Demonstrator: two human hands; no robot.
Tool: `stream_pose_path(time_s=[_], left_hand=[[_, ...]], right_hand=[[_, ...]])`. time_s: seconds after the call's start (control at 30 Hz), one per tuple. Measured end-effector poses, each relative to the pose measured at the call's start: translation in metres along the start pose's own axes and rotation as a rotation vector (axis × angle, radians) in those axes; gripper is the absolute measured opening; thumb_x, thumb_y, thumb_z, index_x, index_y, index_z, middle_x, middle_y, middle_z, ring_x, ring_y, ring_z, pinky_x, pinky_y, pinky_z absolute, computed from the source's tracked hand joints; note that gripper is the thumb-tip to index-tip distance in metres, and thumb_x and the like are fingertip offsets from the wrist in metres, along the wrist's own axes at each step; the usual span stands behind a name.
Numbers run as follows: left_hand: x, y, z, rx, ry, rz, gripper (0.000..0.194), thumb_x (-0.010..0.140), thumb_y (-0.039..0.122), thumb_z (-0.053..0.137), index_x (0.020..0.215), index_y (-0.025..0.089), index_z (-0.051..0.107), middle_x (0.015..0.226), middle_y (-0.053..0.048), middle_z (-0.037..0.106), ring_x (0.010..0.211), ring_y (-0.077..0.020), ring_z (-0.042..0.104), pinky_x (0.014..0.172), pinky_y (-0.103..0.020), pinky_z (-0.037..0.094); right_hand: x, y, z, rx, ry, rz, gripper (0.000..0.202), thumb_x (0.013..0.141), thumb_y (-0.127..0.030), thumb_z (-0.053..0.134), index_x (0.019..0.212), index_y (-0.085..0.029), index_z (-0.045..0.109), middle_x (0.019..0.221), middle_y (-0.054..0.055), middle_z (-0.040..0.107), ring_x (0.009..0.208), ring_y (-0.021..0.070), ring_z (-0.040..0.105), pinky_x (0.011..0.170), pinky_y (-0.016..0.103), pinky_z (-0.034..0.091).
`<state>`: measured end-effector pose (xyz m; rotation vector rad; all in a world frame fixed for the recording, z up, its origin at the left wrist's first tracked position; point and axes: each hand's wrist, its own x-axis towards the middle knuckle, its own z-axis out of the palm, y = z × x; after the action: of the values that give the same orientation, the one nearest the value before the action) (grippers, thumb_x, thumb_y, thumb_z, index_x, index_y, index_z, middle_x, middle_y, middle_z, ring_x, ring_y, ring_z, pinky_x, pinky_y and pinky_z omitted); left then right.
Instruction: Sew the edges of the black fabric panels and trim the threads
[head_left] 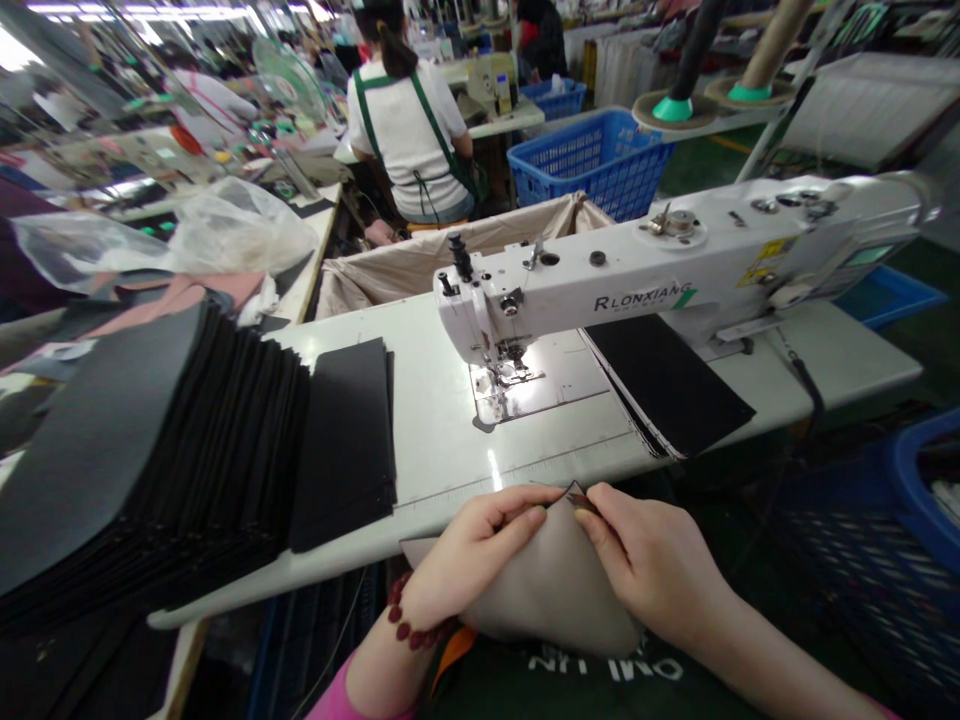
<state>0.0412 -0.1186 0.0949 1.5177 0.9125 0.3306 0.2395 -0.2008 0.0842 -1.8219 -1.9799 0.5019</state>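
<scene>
A grey, smooth panel of fabric or leather-like material [559,580] hangs between my hands, just off the front edge of the sewing table. My left hand [480,545] is closed on its upper edge, thumb on the near face. At the raised corner, my right hand [652,550] pinches a small dark pointed tool [580,502], mostly hidden by the fingers; its kind is unclear. Beyond my hands stands a white sewing machine [562,285], its needle and presser foot [514,370] over the metal plate with no material under them.
Black panels lie in a tall stack [225,430] at left, a smaller pile [345,430] beside it, and another pile [667,385] under the machine arm. Blue baskets [592,165] stand behind and at lower right [862,550]. A person [409,130] sits ahead, facing away.
</scene>
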Motion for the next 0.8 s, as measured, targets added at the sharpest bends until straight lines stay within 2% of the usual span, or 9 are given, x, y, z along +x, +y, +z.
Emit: stream_pose_path(time_s=[0.27,0.43,0.63,0.8], left_hand=[[0.0,-0.002,0.001,-0.002,-0.009,-0.005,0.028,0.094,0.03,0.052,0.118,0.027,0.067,0.121,0.001,0.067,0.112,-0.0186,0.06,0.102,-0.029,0.041],[-0.001,-0.004,0.001,0.022,-0.012,-0.004,0.029,0.094,0.031,0.052,0.119,0.026,0.067,0.122,0.001,0.067,0.113,-0.0197,0.06,0.103,-0.031,0.041],[0.002,0.003,0.001,0.072,-0.114,0.034,0.032,0.096,0.025,0.047,0.123,0.028,0.064,0.122,0.002,0.067,0.113,-0.0188,0.06,0.102,-0.029,0.041],[0.003,0.007,0.007,0.086,-0.296,0.08,0.03,0.096,0.025,0.046,0.118,0.025,0.068,0.109,0.001,0.072,0.1,-0.0204,0.065,0.09,-0.028,0.048]], right_hand=[[0.0,-0.001,0.0,-0.005,-0.035,0.009,0.017,0.098,-0.03,0.04,0.085,-0.022,0.049,0.073,-0.001,0.059,0.061,0.0164,0.054,0.057,0.03,0.025],[0.0,0.0,0.006,0.12,-0.037,0.015,0.02,0.099,-0.03,0.037,0.083,-0.022,0.046,0.072,-0.001,0.057,0.06,0.0147,0.054,0.056,0.029,0.027],[0.002,-0.002,0.008,0.119,-0.051,-0.008,0.018,0.099,-0.03,0.038,0.084,-0.022,0.044,0.072,-0.001,0.057,0.061,0.0153,0.054,0.057,0.029,0.027],[0.007,-0.006,-0.002,0.095,-0.045,-0.037,0.019,0.098,-0.029,0.038,0.082,-0.022,0.045,0.069,-0.002,0.055,0.061,0.0157,0.054,0.057,0.029,0.027]])
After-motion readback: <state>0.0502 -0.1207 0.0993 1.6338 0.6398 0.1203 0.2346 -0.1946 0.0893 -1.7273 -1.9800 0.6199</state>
